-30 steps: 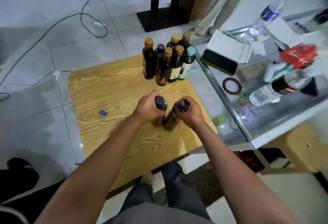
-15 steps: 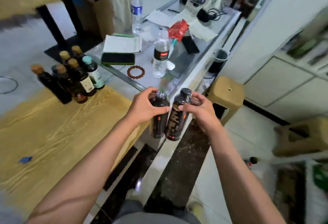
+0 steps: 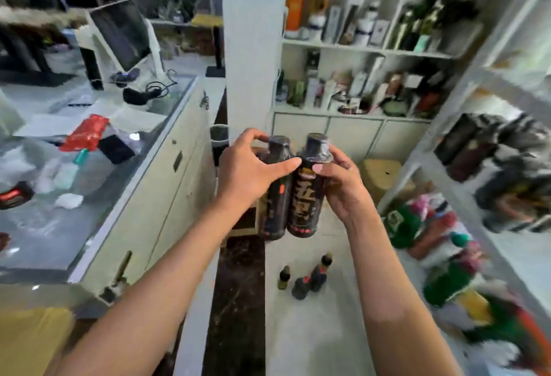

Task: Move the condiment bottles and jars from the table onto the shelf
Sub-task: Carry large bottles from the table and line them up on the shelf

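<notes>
Two bare forearms reach forward from the bottom of the frame, each hand carrying a dark bottle upright in mid-air above the floor. The left hand (image 3: 250, 167) has its grip wrapped around the shoulder of the left bottle (image 3: 274, 194), fingers over the far side and thumb lying across the front to touch the neighbouring one. The right hand (image 3: 340, 182) has its grip closed on the right bottle (image 3: 304, 194), which bears large gold characters on its label; thumb in front, fingers curled behind. The two bottles touch side by side, both with dark wrapped caps. Below them, three small dark bottles (image 3: 304, 278) stand together on the pale floor (image 3: 313, 331), beside a dark marble strip. To the left runs a glass-topped counter (image 3: 125, 197) carrying a red packet (image 3: 85, 132), papers and a tilted monitor (image 3: 122, 33) near its far end. To the right, a white shelf (image 3: 477, 125) holds blurred dark bottles, with colourful packets heaped beneath. Farther back, a white wall shelf (image 3: 366, 49) is crowded with bottles and boxes above closed cabinet doors.
</notes>
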Tool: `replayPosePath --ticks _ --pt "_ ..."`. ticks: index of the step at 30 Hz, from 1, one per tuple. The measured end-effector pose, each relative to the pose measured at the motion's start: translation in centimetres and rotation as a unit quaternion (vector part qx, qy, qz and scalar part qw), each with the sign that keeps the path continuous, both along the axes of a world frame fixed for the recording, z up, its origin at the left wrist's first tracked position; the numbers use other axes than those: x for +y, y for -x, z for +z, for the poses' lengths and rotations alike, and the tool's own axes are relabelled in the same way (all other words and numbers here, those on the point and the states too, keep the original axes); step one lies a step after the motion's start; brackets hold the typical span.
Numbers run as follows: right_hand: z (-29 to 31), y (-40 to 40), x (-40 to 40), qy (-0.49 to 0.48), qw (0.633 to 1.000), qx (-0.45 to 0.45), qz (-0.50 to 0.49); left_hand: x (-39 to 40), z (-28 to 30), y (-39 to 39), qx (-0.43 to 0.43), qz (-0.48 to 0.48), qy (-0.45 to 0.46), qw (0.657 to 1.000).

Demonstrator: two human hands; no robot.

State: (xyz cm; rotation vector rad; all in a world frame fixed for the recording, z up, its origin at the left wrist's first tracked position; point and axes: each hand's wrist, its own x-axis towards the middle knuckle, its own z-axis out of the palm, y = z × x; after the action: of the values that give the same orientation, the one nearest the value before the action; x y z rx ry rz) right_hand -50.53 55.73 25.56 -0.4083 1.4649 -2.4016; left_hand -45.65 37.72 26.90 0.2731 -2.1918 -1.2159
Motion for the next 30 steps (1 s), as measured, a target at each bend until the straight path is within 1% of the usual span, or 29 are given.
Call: replayPosePath --ticks 4,7,9,15,18,23,27,30 --pt "2.0 3.2 8.7 0.012 0.998 0.025 -0.054 8.2 1.6 5.5 0.03 -0.031 0.001 0.999" --pt "2.9 4.8 14.8 0.02 0.995 0.049 -0.082 14.0 2.2 8.9 0.042 -0.072 -0.014 0.996" --pt "3.6 5.6 18.0 0.015 0.992 0.048 -0.115 17.4 3.0 10.9 0.048 -0.107 -0.028 0.993" --pt "5.8 8.5 25.6 0.04 0.974 0.045 -0.216 26.1 5.6 17.3 0.092 -0.215 -0.031 0.972" --pt "7.2 10.1 28.7 0.032 0.965 0.058 -0.254 29.9 6.9 20.4 0.115 -0.252 -0.031 0.96" --pt "9.7 14.7 34.1 0.027 0.939 0.081 -0.332 36.2 9.9 26.6 0.16 -0.307 -0.052 0.937" --pt "12.6 19.0 37.8 0.001 0.91 0.106 -0.401 41.2 12.3 32.2 0.167 -0.362 -0.075 0.914" --pt "15.0 21.7 40.2 -0.006 0.893 0.125 -0.432 44.5 14.6 36.2 0.176 -0.387 -0.089 0.901"
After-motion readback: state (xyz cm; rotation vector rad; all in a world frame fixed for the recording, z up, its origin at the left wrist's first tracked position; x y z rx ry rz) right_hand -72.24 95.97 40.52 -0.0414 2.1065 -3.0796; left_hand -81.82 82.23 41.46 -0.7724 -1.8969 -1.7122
